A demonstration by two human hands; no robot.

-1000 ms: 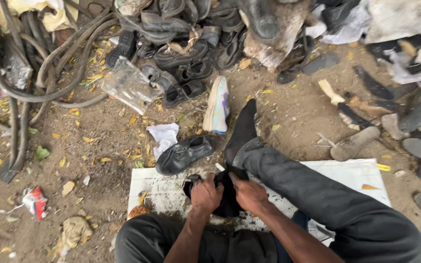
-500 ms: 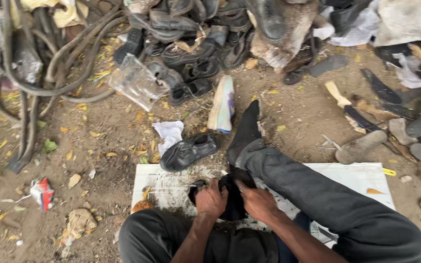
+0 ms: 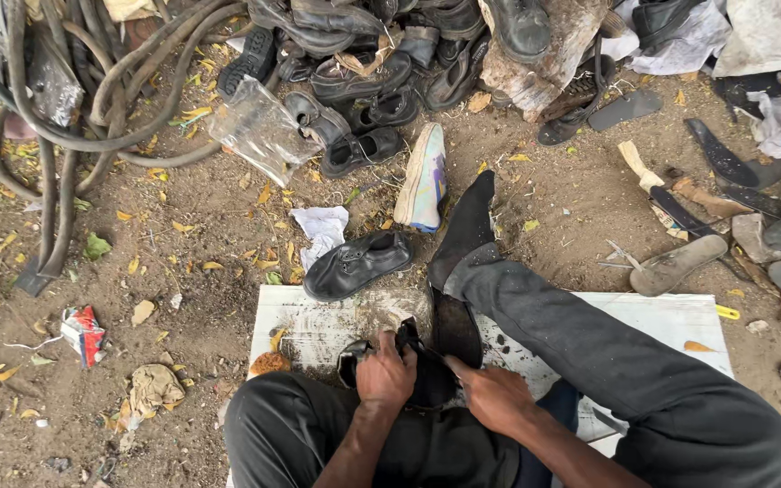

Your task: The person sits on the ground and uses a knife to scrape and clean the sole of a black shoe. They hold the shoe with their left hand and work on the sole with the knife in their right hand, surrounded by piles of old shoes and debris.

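Note:
I sit on a white board (image 3: 680,321) on the dirt, my right leg stretched forward in grey trousers and a black sock. Both hands hold a black shoe (image 3: 427,375) low in front of me. My left hand (image 3: 386,372) grips its near side with the fingers curled over the top. On the other side my right hand (image 3: 490,393) clasps it. Much of the shoe is hidden under my hands. A second black lace-up shoe (image 3: 357,264) lies on the ground just beyond the board.
A heap of worn black shoes (image 3: 381,54) lies ahead, with a white sneaker (image 3: 425,179) on its side and a clear plastic bag (image 3: 259,136). Thick rubber hoses (image 3: 65,108) coil at the left. Loose soles (image 3: 680,264) and scraps lie at the right.
The view has shifted slightly. Both hands stay on the black shoe, with small movements of the fingers.

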